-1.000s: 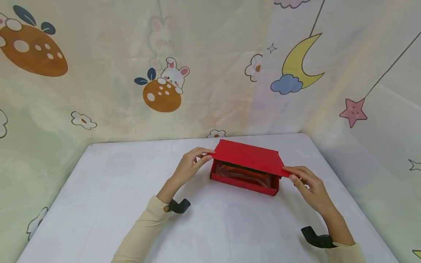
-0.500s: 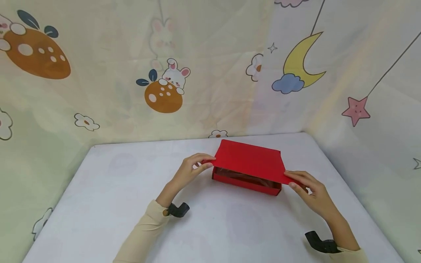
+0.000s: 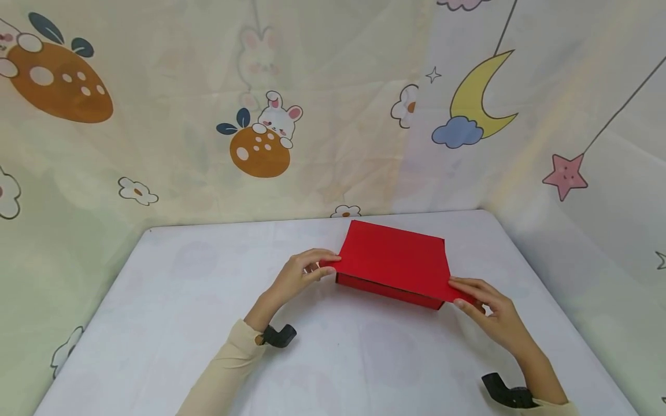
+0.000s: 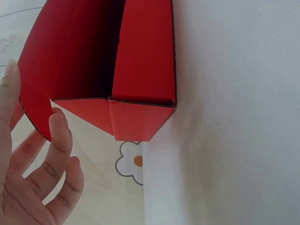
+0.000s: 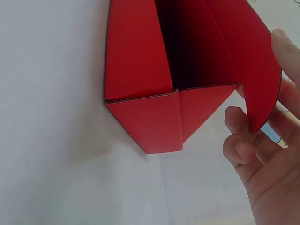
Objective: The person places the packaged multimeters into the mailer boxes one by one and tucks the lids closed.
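A red cardboard box (image 3: 387,290) stands at the back right of the white table, its hinged lid (image 3: 398,254) tilted down nearly onto the front wall. Both wrist views show a dark gap between lid and box wall; the contents are hidden. My left hand (image 3: 304,268) pinches the lid's left side flap (image 4: 35,110), thumb on one face and fingers on the other. At the front right corner, my right hand (image 3: 491,309) pinches the right side flap (image 5: 260,89) in the same way.
A white table (image 3: 208,323) lies under the box and both arms. Behind and beside it hangs a printed cloth (image 3: 333,115) with cartoon rabbits, a moon and flowers. Each wrist carries a black camera mount, one below the left hand (image 3: 279,336).
Both hands have lowered the box lid toward the front wall, keeping hold of its flaps. A reddish thing in clear plastic inside, visible earlier, is now covered.
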A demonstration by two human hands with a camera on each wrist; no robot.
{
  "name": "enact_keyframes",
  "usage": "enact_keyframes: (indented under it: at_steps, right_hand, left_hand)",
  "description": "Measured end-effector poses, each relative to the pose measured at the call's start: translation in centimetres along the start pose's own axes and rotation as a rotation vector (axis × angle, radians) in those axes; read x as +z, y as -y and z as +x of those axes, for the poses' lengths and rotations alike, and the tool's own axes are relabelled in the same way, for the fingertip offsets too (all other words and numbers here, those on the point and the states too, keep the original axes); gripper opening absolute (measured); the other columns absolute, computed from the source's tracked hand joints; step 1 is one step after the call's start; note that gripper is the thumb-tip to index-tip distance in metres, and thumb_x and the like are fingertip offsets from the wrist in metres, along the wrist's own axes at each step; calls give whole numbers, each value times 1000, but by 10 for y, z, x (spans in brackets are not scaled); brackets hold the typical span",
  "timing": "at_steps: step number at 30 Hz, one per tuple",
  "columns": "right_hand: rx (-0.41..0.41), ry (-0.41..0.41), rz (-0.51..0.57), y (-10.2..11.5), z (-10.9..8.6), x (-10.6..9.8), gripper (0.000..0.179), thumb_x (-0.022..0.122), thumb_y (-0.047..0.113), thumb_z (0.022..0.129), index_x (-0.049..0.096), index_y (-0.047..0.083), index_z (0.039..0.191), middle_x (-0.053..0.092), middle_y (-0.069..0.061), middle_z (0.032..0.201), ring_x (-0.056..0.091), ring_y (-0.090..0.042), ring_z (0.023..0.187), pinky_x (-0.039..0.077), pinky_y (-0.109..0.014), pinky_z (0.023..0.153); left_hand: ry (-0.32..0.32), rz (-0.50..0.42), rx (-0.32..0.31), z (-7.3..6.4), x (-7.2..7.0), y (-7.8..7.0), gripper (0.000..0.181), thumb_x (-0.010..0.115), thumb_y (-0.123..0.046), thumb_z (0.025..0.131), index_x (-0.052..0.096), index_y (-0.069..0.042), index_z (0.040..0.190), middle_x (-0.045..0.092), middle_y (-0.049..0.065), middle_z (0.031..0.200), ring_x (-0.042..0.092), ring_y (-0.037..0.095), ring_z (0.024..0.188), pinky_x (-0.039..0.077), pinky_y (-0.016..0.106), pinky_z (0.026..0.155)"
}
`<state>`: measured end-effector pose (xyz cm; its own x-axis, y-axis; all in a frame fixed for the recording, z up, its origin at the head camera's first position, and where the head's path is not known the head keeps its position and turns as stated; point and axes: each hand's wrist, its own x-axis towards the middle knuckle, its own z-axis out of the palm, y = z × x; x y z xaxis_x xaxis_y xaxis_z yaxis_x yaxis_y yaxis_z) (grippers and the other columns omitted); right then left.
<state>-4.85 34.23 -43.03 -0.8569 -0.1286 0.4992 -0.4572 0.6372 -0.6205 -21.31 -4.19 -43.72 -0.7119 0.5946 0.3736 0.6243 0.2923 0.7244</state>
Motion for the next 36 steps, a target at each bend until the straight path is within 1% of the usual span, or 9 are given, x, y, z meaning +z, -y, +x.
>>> enact_keyframes:
  at_steps: [2, 5, 6, 9, 15, 21, 25, 31, 36]
  right_hand:
    - [9, 8, -1, -1, -2, 1, 50, 72, -14, 76, 67, 3, 123, 61, -6, 122, 51, -1, 88, 44, -17, 59]
    - [2, 9, 9, -5, -5, 3, 50, 73, -15, 74, 67, 1, 121, 61, -2, 124, 50, -1, 88, 43, -17, 58]
    - [-5, 3, 14, -1, -4, 4, 49, 73, -17, 73, 67, -1, 119, 61, -2, 123, 50, -1, 88, 43, -17, 57]
    - [-20, 2, 24, -2, -7, 6, 50, 74, -18, 71, 68, -2, 118, 61, 1, 124, 50, -1, 93, 43, -16, 57]
    - [9, 36, 19, -9, -11, 9, 50, 75, -15, 73, 67, 1, 121, 57, 8, 127, 49, 0, 98, 45, -16, 58]
    - [34, 53, 30, -12, -15, 12, 52, 76, -13, 74, 66, 2, 122, 54, 2, 130, 47, -1, 102, 45, -16, 56]
    - [47, 56, 35, -13, -16, 14, 51, 77, -12, 73, 67, 3, 121, 52, -2, 131, 48, -3, 98, 44, -18, 54]
    - [41, 63, 38, -15, -19, 16, 51, 78, -11, 72, 67, 2, 121, 52, -6, 131, 49, -2, 91, 42, -19, 55]
    - [27, 63, 49, -16, -19, 17, 52, 79, -11, 71, 67, 2, 120, 52, -8, 130, 49, -2, 90, 42, -19, 55]
  left_hand:
    - [0, 10, 8, -2, 1, 1, 37, 75, -13, 85, 70, -21, 120, 66, -1, 121, 56, 8, 74, 50, 22, 62]
    - [8, 20, 9, -4, 1, 3, 38, 77, -12, 84, 71, -20, 121, 66, 0, 122, 56, 8, 73, 49, 22, 63]
    - [13, 22, 8, -5, 2, 4, 38, 77, -12, 83, 71, -19, 121, 66, 0, 122, 56, 8, 74, 49, 22, 63]
    - [25, 26, 9, -7, 3, 5, 38, 77, -11, 83, 71, -18, 120, 66, 1, 122, 56, 8, 73, 49, 22, 64]
    - [39, 23, 24, -9, 5, 10, 38, 77, -10, 82, 71, -17, 120, 66, 0, 122, 57, 6, 74, 50, 22, 65]
    - [78, 27, 0, -12, 5, 12, 36, 77, -16, 84, 71, -18, 120, 65, -1, 123, 57, 6, 75, 50, 22, 66]
    - [99, 30, -14, -14, 6, 12, 36, 77, -17, 84, 71, -18, 119, 65, -2, 124, 58, 6, 75, 50, 22, 65]
    - [91, 18, 6, -17, 8, 14, 38, 79, -11, 81, 72, -16, 118, 65, 0, 123, 58, 7, 73, 50, 21, 64]
    - [89, 18, 9, -18, 10, 16, 38, 79, -14, 82, 71, -16, 119, 65, 0, 124, 58, 7, 73, 50, 21, 64]
